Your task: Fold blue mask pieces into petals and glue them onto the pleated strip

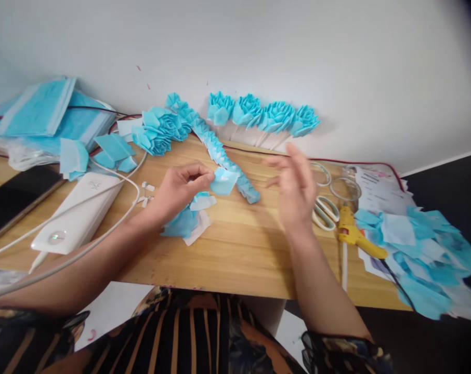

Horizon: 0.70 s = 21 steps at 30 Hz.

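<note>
My left hand (pixel 184 187) pinches a small light-blue fabric piece (pixel 224 182) between thumb and fingertips, held over the wooden table. Just below it lie more loose blue and white fabric pieces (pixel 184 222). A long row of folded blue petals (pixel 214 148) runs diagonally behind the held piece. My right hand (pixel 296 187) is raised with its fingers apart and nothing in them. Close to its right side are scissors (pixel 326 212) with pale handles and a yellow glue gun (pixel 354 234) with a white glue stick.
Several blue fabric roses (pixel 276 115) lean against the wall, with a cluster (pixel 161 130) to their left. Blue face masks (pixel 60 111), a phone (pixel 19 197) and a white power bank (pixel 77 213) with a looping cable are left. Blue scraps (pixel 434 254) overhang the right edge.
</note>
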{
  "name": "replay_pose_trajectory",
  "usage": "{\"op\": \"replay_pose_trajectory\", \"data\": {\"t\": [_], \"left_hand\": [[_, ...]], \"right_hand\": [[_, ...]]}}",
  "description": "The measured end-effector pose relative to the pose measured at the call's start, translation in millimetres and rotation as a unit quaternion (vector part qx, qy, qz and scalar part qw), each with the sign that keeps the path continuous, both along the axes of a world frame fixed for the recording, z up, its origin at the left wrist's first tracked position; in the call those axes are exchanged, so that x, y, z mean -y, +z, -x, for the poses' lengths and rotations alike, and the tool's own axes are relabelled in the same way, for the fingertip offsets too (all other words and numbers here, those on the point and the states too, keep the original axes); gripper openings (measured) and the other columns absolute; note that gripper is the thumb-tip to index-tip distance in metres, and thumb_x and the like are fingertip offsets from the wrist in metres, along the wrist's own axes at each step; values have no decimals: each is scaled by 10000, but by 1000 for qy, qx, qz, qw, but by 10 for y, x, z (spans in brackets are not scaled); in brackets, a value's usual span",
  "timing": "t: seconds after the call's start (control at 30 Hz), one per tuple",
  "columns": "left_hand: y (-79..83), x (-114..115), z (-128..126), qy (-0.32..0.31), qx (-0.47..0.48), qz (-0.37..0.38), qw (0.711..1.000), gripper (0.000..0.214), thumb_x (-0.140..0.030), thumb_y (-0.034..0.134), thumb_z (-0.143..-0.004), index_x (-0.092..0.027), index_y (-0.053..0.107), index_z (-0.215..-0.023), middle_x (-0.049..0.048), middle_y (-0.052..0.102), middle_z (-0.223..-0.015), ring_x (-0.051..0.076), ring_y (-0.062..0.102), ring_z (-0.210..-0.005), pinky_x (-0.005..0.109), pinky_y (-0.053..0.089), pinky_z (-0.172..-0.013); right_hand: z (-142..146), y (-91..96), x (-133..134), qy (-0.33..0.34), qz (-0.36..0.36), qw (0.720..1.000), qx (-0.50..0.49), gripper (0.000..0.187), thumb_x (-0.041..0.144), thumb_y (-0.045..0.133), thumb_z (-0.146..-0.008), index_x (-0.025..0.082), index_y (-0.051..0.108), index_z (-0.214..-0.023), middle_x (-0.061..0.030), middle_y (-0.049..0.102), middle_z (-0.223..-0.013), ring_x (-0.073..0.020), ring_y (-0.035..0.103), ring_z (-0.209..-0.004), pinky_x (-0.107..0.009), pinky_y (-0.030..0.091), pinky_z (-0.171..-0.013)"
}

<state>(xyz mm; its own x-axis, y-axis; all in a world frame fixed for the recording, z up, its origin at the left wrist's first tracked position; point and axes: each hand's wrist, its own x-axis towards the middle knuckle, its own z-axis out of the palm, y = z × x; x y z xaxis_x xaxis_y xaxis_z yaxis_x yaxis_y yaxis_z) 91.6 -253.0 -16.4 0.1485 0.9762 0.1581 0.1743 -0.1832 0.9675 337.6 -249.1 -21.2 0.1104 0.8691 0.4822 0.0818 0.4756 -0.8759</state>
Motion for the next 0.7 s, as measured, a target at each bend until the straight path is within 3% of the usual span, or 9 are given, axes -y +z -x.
{"op": "replay_pose_trajectory", "data": {"t": [0.07,0.13,0.27,0.4,0.5,0.6,0.7], "left_hand": [[-2,1,0,-17,-31,-55,998,215,-339,675,-872,-182,694,-727,22,665,-747,158,586,-719,282,452,-661],[-15,-1,-5,-26,-54,-97,994,197,-304,671,-882,-177,713,-737,29,679,-750,161,603,-729,290,455,-684],[-50,14,-40,-42,-93,-169,980,156,-237,671,-890,-177,739,-763,35,694,-735,161,614,-719,299,447,-695],[-47,32,-59,-71,-121,-199,970,211,-299,678,-902,-194,735,-728,41,720,-728,179,629,-736,313,476,-730],[5,-6,-9,-56,-96,-148,983,289,-434,640,-949,-194,786,-879,65,784,-882,204,693,-844,319,524,-803],[71,-70,99,-7,-92,-103,990,437,-541,546,-995,-183,785,-1072,98,792,-1091,247,717,-1037,345,543,-924],[82,-58,250,-43,-171,-127,976,498,-559,512,-1002,-188,725,-1257,136,737,-1287,295,672,-1207,428,512,-1052]], "right_hand": [[154,-40,86,99,41,991,81,521,435,650,-940,331,548,-1440,-69,706,-1273,-239,674,-1129,-323,589,-716],[232,-58,126,137,47,982,125,592,444,642,-942,337,482,-1502,-72,682,-1338,-243,664,-1174,-378,596,-849],[248,-31,141,121,11,974,192,537,362,618,-953,333,517,-1479,-54,714,-1257,-233,649,-1201,-466,495,-1083],[323,-19,185,85,3,964,251,427,270,610,-919,311,640,-1343,-44,734,-1082,-220,671,-1025,-441,524,-1003],[349,-49,182,56,35,975,212,358,260,598,-904,295,688,-1248,-23,698,-946,-189,647,-886,-374,545,-872],[251,-83,89,11,75,992,104,375,307,629,-866,299,674,-1238,-15,656,-937,-174,614,-846,-328,535,-777],[93,-106,-56,-45,88,995,-1,404,318,659,-795,293,672,-1198,-13,622,-939,-169,595,-862,-311,526,-779]]}}
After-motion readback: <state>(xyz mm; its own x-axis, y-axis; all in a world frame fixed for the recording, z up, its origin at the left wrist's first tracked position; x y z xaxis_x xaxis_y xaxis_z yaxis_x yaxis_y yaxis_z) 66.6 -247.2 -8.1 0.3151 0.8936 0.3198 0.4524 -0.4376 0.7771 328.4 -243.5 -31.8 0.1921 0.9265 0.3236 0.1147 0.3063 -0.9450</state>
